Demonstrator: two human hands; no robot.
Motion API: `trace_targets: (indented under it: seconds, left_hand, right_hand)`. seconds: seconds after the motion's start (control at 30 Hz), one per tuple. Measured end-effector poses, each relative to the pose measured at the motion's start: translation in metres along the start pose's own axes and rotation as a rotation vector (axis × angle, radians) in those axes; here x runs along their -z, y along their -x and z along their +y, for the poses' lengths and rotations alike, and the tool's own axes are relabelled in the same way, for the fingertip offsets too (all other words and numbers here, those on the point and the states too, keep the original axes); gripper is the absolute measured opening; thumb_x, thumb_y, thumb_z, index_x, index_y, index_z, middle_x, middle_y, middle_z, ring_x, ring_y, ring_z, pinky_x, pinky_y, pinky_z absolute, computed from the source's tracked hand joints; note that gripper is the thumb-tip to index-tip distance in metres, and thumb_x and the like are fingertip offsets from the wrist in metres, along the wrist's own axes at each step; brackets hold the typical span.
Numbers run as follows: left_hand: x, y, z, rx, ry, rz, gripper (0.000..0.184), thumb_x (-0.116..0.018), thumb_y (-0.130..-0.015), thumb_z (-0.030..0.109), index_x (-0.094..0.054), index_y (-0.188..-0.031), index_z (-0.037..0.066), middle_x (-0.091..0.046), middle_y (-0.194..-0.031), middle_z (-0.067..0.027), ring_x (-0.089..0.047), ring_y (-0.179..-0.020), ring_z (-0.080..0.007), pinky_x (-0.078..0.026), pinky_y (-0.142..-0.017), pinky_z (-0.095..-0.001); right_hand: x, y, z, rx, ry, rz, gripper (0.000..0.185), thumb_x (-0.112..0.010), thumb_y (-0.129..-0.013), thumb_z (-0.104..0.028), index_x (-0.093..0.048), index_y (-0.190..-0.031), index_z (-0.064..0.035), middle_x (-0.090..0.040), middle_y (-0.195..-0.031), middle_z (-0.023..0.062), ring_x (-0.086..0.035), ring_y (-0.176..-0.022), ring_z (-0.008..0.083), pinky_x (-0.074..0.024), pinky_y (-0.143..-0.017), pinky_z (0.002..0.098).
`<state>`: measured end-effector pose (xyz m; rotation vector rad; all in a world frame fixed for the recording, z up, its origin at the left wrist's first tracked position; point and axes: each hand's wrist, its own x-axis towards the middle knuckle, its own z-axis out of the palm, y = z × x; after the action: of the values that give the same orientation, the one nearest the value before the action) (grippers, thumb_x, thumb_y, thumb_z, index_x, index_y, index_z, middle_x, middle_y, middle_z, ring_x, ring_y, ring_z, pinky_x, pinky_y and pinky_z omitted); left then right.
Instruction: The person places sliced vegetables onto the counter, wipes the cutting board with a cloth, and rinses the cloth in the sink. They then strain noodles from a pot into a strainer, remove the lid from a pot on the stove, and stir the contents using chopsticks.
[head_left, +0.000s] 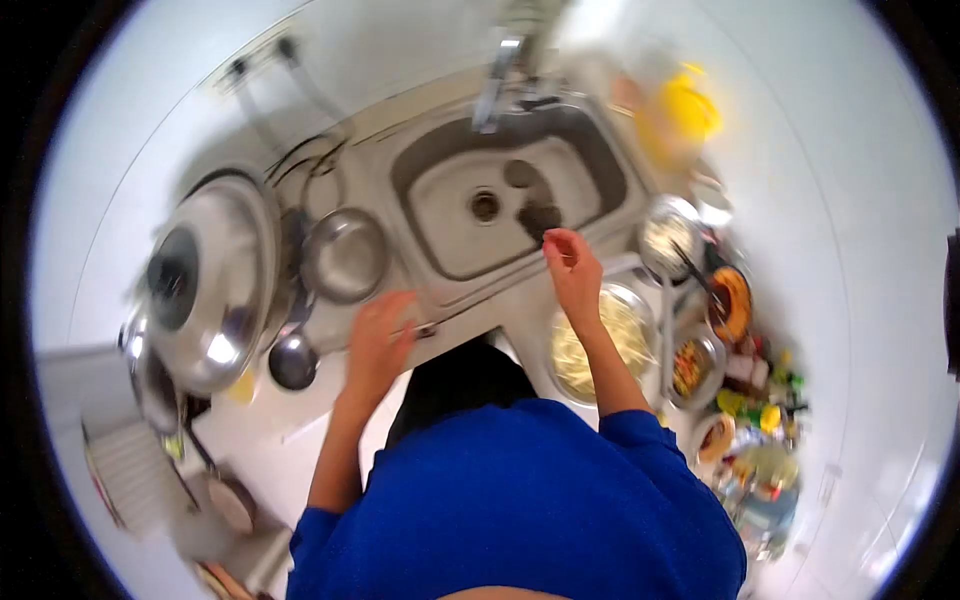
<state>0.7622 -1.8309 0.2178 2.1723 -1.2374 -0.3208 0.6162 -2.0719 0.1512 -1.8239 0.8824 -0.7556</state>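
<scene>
My left hand is over the counter at the front left of the sink, slightly blurred, fingers stretched and apart. Close beside its fingertips lies a small dark, narrow object whose kind I cannot make out. My right hand is raised by the sink's front right edge, with thumb and fingers pinched together. Whatever sits in that pinch is too small to name. Below the right wrist is a round metal bowl of pale yellow strips. The steel sink has a dark patch near its drain.
A metal bowl, a ladle and a large lidded pan stand left. On the right are a bowl of white pieces, a bowl of chopped colourful food, an orange-rimmed bowl and several bottles. A yellow container stands behind.
</scene>
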Motion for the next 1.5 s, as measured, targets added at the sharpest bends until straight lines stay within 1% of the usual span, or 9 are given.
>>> trace_targets:
  seconds: [0.07, 0.23, 0.47, 0.77, 0.87, 0.93, 1.03, 1.1, 1.5]
  left_hand:
    - [0.015, 0.007, -0.002, 0.035, -0.005, 0.102, 0.027, -0.052, -0.081, 0.008, -0.053, -0.107, 0.004, -0.055, -0.107, -0.013, -0.049, -0.104, -0.0279, -0.035, -0.091, -0.0349]
    - [0.044, 0.007, -0.008, 0.093, -0.046, 0.25, 0.022, -0.05, -0.08, 0.001, -0.055, -0.102, 0.001, -0.056, -0.103, -0.0123, -0.053, -0.097, -0.0238, -0.04, -0.084, -0.0305]
    - [0.066, -0.01, 0.013, 0.033, -0.161, 0.455, 0.02, -0.048, -0.081, -0.002, -0.058, -0.099, 0.002, -0.059, -0.098, -0.0098, -0.055, -0.092, -0.02, -0.041, -0.081, -0.0284]
    - [0.102, -0.023, 0.005, -0.014, -0.479, 0.57, 0.022, -0.049, -0.083, 0.006, -0.057, -0.104, 0.004, -0.058, -0.102, -0.0095, -0.054, -0.096, -0.0245, -0.041, -0.083, -0.0324]
    - [0.133, -0.032, -0.016, 0.06, -0.67, 0.548, 0.026, -0.051, -0.083, 0.012, -0.054, -0.107, 0.005, -0.056, -0.106, -0.0111, -0.05, -0.1, -0.0281, -0.038, -0.087, -0.0358]
    - [0.153, -0.033, -0.036, 0.012, -0.753, 0.53, 0.03, -0.052, -0.082, 0.017, -0.052, -0.11, 0.005, -0.053, -0.109, -0.0137, -0.048, -0.102, -0.0304, -0.037, -0.088, -0.0381]
    - [0.186, -0.027, -0.081, 0.05, -0.72, 0.469, 0.034, -0.054, -0.08, 0.018, -0.05, -0.11, 0.003, -0.052, -0.109, -0.0163, -0.048, -0.102, -0.0313, -0.037, -0.088, -0.038]
    - [0.203, -0.019, -0.098, 0.053, -0.846, 0.435, 0.038, -0.056, -0.079, 0.022, -0.05, -0.11, 0.001, -0.05, -0.111, -0.0177, -0.047, -0.103, -0.0319, -0.036, -0.089, -0.0386]
    - [0.245, 0.009, -0.158, 0.262, -0.858, 0.401, 0.047, -0.055, -0.077, 0.039, -0.047, -0.115, 0.013, -0.051, -0.11, -0.0163, -0.051, -0.095, -0.0326, -0.042, -0.078, -0.0395]
  right_hand:
    - [0.048, -0.002, 0.007, -0.173, -0.213, 0.226, 0.016, -0.055, -0.082, -0.015, -0.057, -0.09, -0.002, -0.059, -0.075, 0.0034, -0.053, -0.061, 0.0084, -0.0442, -0.054, 0.0226]
    - [0.171, 0.033, 0.087, -0.452, -0.694, 0.767, 0.019, -0.053, -0.081, -0.013, -0.055, -0.092, 0.0019, -0.052, -0.069, 0.0031, -0.045, -0.056, 0.0109, -0.038, -0.051, 0.0205]
    - [0.24, 0.034, 0.166, -0.675, -1.122, 0.631, 0.016, -0.052, -0.082, -0.005, -0.049, -0.095, 0.0041, -0.053, -0.078, 0.0066, -0.05, -0.066, 0.0148, -0.0441, -0.059, 0.0259]
    - [0.209, 0.212, 0.113, -0.684, -0.142, 0.638, 0.014, -0.05, -0.084, -0.018, -0.053, -0.085, -0.0041, -0.052, -0.061, 0.0018, -0.044, -0.048, 0.0067, -0.0372, -0.044, 0.0207]
    - [0.149, 0.294, 0.11, -0.776, 0.527, 0.345, 0.042, -0.066, -0.069, -0.017, -0.045, -0.103, -0.0039, -0.052, -0.093, 0.0109, -0.054, -0.074, 0.02, -0.0445, -0.066, 0.0351]
    - [0.13, 0.321, 0.102, -0.663, 0.862, 0.295, 0.063, -0.068, -0.061, -0.017, -0.038, -0.115, -0.0046, -0.043, -0.108, 0.0145, -0.038, -0.105, 0.0323, -0.0336, -0.088, 0.0393]
    - [0.13, 0.348, 0.127, -0.736, 1.136, 0.289, 0.047, -0.062, -0.056, -0.015, -0.051, -0.102, -0.0093, -0.052, -0.099, 0.0052, -0.051, -0.094, 0.0255, -0.0399, -0.08, 0.0395]
    - [0.138, 0.348, 0.136, -0.956, 1.147, 0.209, 0.027, -0.059, -0.056, -0.015, -0.056, -0.083, -0.0115, -0.056, -0.081, 0.0067, -0.058, -0.072, 0.0271, -0.0461, -0.059, 0.0404]
    - [0.129, 0.367, 0.142, -0.967, 0.861, 0.243, 0.029, -0.055, -0.068, -0.025, -0.052, -0.086, -0.0023, -0.057, -0.074, 0.014, -0.057, -0.067, 0.0294, -0.0463, -0.064, 0.0405]
